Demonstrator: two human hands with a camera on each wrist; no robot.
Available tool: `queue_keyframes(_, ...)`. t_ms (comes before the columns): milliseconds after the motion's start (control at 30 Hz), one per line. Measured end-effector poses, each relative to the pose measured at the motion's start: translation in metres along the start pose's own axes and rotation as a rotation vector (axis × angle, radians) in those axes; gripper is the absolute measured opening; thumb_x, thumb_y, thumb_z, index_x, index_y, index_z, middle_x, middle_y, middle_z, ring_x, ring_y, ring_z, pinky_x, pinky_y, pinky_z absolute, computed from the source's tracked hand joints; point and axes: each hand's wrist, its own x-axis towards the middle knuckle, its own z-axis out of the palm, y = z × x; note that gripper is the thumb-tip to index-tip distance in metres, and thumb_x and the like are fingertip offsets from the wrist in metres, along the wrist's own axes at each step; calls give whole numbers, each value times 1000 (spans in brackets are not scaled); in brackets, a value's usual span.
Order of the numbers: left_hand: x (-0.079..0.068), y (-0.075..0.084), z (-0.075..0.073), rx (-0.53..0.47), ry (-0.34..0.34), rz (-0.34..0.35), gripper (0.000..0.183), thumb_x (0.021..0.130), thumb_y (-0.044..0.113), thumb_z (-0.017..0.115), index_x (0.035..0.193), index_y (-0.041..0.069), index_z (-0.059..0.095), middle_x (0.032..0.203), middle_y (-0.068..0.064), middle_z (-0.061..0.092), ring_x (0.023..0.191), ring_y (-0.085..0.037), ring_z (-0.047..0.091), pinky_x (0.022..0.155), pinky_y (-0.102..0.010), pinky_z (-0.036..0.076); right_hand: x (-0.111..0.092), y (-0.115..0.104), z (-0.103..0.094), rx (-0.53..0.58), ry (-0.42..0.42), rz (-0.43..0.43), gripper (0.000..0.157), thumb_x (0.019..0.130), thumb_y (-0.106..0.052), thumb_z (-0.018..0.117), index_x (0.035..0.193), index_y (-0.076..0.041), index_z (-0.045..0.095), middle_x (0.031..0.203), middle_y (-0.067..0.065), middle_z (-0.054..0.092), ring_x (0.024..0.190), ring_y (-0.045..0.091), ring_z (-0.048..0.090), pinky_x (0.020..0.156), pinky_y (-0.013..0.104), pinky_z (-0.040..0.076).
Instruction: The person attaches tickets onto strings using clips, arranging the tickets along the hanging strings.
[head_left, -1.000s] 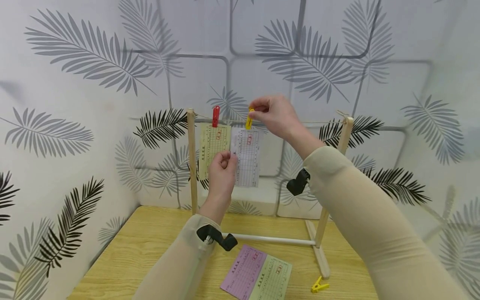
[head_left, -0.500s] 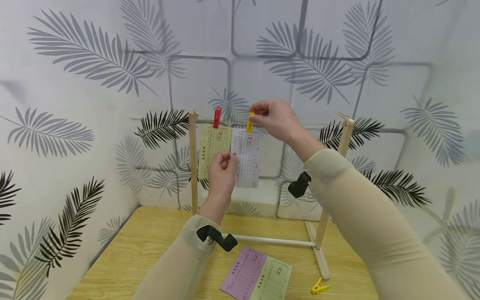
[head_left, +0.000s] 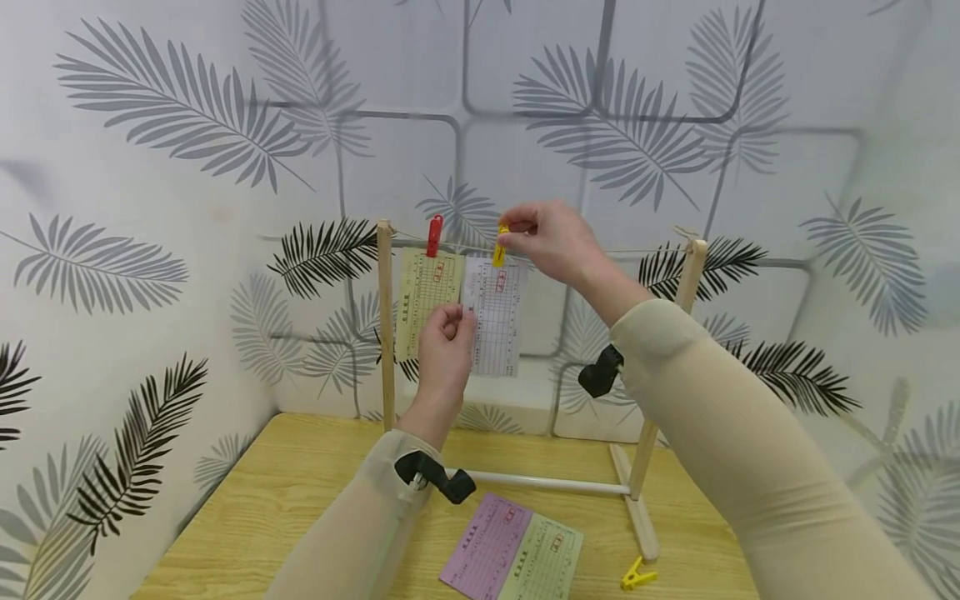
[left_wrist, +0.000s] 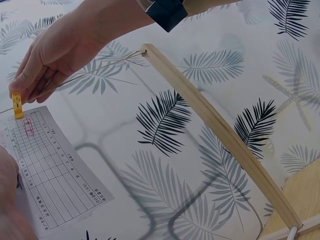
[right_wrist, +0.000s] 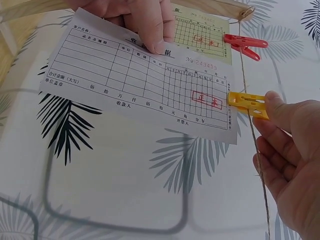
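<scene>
My right hand (head_left: 553,237) pinches a yellow clothespin (right_wrist: 247,103) between thumb and finger. Its jaws sit over the twine (right_wrist: 257,150) and the top edge of a white receipt slip (head_left: 496,333), which hangs sideways. At the slip's left edge, my left hand (head_left: 444,354) pinches the paper between thumb and fingers, as the right wrist view shows. Beside it a yellow-green slip (head_left: 420,287) hangs from the same line under a red clothespin (head_left: 434,237), partly behind my left hand.
The twine runs between two wooden posts (head_left: 686,275), joined low down by a white rod (head_left: 536,479). On the wooden table (head_left: 247,500) lie a purple slip (head_left: 486,542), a second yellow-green slip (head_left: 543,558) and another yellow clothespin (head_left: 637,575). A patterned wall stands behind.
My right hand and the yellow clothespin have come down slightly, onto the top of the white slip. The left hand keeps its place at the slip's edge.
</scene>
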Motion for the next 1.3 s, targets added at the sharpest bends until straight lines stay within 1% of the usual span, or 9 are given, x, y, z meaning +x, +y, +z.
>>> queue_keyframes(200, -1, 0, -1, 6, -2, -10, 13, 114, 19, 65, 121, 8, 67, 109, -9, 73, 96, -21, 66, 82, -34, 55, 0, 1, -1, -24, -11, 18, 39, 108, -26, 76, 143, -8, 73, 135, 11, 76, 131, 30, 66, 109, 47, 52)
queue_keyframes(500, -2, 0, -2, -3, -10, -17, 15, 115, 21, 64, 123, 9, 66, 112, -9, 72, 99, -22, 65, 86, -37, 55, 0, 1, -3, -38, -26, 16, 44, 108, -29, 76, 147, -9, 70, 140, 11, 74, 138, 32, 61, 115, 49, 48)
queue_keyframes(800, -4, -1, -3, 2, -13, -21, 14, 114, 21, 65, 123, 10, 66, 111, -8, 70, 99, -22, 64, 88, -37, 54, -2, -1, -4, -33, -31, 36, 45, 108, -29, 76, 148, -10, 69, 140, 9, 73, 137, 32, 60, 114, 49, 47)
queue_keyframes(1033, -6, -1, -5, 5, -18, -17, 17, 113, 19, 66, 128, 10, 65, 115, -8, 67, 104, -22, 61, 93, -38, 51, -3, -1, -3, -34, -32, 46, 46, 108, -32, 75, 149, -11, 68, 142, 9, 72, 137, 32, 59, 114, 50, 48)
queue_keyframes(1300, -10, -6, -8, -21, -20, -8, 17, 114, 16, 64, 128, 8, 64, 117, -9, 68, 107, -21, 62, 98, -37, 51, -7, 1, -6, -47, -36, 32, 46, 109, -32, 73, 149, -11, 68, 140, 9, 73, 140, 32, 58, 118, 50, 44)
